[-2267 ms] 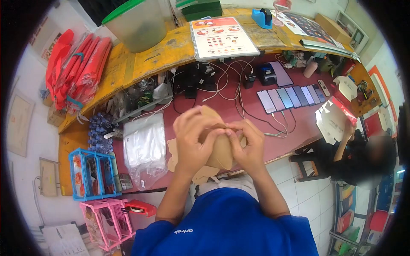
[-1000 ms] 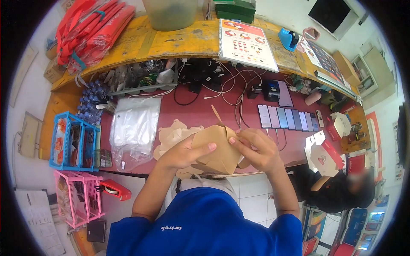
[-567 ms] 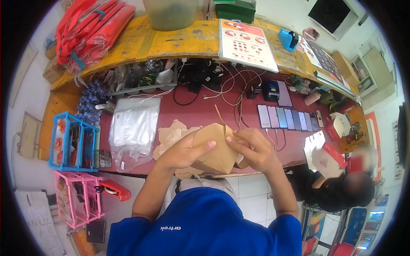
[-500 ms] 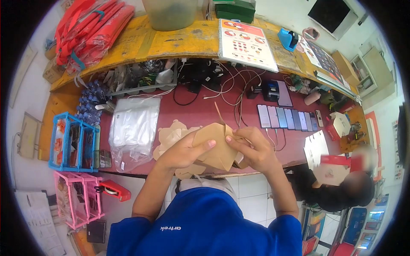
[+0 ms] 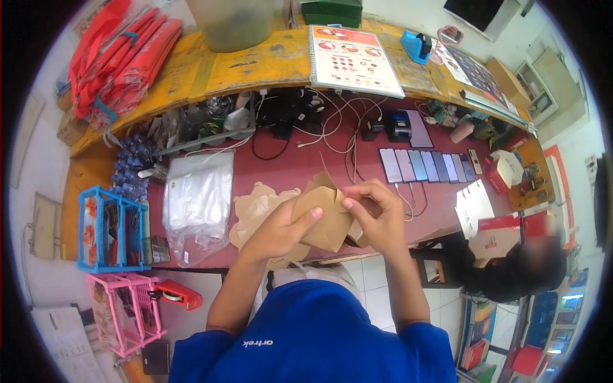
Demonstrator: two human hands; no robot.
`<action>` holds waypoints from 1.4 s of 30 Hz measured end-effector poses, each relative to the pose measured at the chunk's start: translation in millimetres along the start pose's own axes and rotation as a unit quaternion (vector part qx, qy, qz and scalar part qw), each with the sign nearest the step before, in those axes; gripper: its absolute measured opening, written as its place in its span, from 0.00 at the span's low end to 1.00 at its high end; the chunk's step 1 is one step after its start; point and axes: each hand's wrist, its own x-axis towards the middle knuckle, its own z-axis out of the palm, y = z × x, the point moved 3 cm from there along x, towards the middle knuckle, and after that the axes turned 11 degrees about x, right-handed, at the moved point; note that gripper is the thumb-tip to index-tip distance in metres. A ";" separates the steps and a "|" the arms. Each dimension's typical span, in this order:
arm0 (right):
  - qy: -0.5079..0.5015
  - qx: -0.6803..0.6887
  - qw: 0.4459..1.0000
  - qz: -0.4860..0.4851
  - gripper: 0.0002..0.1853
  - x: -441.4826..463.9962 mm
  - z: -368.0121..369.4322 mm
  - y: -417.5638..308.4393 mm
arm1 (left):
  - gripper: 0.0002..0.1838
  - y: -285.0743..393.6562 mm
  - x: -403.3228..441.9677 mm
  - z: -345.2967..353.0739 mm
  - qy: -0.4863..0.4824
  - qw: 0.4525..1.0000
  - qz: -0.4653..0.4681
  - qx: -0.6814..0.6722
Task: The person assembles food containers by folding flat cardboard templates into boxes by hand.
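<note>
A brown kraft-paper box (image 5: 327,223), partly folded, is held up over the table's front edge. My left hand (image 5: 276,235) is closed round its left side, with the thumb lying across the front panel. At the upper right corner my right hand (image 5: 378,214) is closed in a pinch on the box's edge, thumb and forefinger close together. A flap stands up at the back of the box. Beneath and to the left lie flat brown carton blanks (image 5: 250,207), partly covered by my left hand and the box.
Plastic-wrapped sheets (image 5: 199,198) lie left of the blanks, beside a blue basket (image 5: 105,255). A row of phones (image 5: 418,166) with cables is at the right. Further right, a person in dark clothes (image 5: 511,274) sits near white and red cartons (image 5: 488,233). A yellow shelf (image 5: 249,64) runs along the back.
The camera view has shifted slightly. The box has turned a little in my hands, and its back flap shows more. Both hands remain on it.
</note>
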 end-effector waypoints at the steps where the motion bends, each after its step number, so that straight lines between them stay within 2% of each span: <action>1: 0.000 0.036 0.999 0.041 0.09 0.6 -1.6 0.1 | 0.21 -1.2 0.6 1.1 -0.005 1.000 -0.002 0.002; 2: 0.000 0.072 0.994 0.082 0.09 1.0 -3.3 1.5 | 0.20 -2.8 1.6 1.9 -0.006 1.000 0.006 0.016; 3: 0.006 0.074 0.994 0.082 0.09 1.5 -7.4 4.7 | 0.20 -3.3 2.3 2.9 -0.008 0.999 0.014 0.030; 5: -0.039 0.110 0.985 0.125 0.09 0.3 -12.4 14.4 | 0.20 -1.1 2.9 6.9 -0.013 0.999 0.014 0.040; 17: 0.068 0.157 0.977 0.127 0.05 -27.0 -24.6 31.4 | 0.20 -6.4 14.8 37.9 -0.002 1.000 -0.022 0.010; 21: 0.063 0.179 0.970 0.148 0.04 -35.4 -28.3 40.6 | 0.20 -9.1 18.2 48.1 0.003 1.000 -0.006 0.019; 24: 0.073 0.201 0.971 0.108 0.04 -40.5 -24.9 53.8 | 0.19 -14.8 21.7 50.4 0.005 0.999 -0.006 0.052; 27: 0.098 0.140 0.984 0.051 0.04 -44.7 -25.1 56.6 | 0.19 -10.7 22.5 48.6 0.007 0.998 -0.019 0.056; 29: 0.089 0.214 0.966 0.117 0.04 -45.7 -28.9 57.3 | 0.19 -12.9 23.6 47.2 -0.006 0.998 -0.015 0.062; 30: 0.088 0.215 0.966 0.117 0.04 -45.9 -32.4 54.0 | 0.18 -13.9 23.4 47.9 -0.016 0.998 -0.013 0.066; 32: 0.072 0.265 0.941 0.197 0.04 -48.5 -35.1 51.7 | 0.18 -13.8 23.0 51.0 -0.016 0.998 -0.010 0.065; 33: 0.074 0.267 0.941 0.197 0.04 -49.6 -35.1 53.9 | 0.18 -13.2 23.6 52.5 -0.018 0.998 -0.007 0.063; 35: 0.083 0.179 0.975 0.103 0.04 -50.1 -36.9 51.4 | 0.18 -12.2 25.3 55.3 -0.018 0.998 -0.007 0.065; 36: 0.084 0.179 0.975 0.104 0.04 -51.3 -36.4 49.0 | 0.18 -12.1 25.7 56.8 -0.015 0.998 -0.006 0.064; 38: 0.112 0.016 0.994 0.014 0.05 -51.7 -36.9 35.1 | 0.18 -14.5 27.0 59.8 -0.011 0.998 -0.011 0.057; 42: 0.122 -0.044 0.991 -0.014 0.07 -52.7 -33.7 31.5 | 0.19 -22.3 30.9 60.6 -0.001 0.998 -0.026 0.048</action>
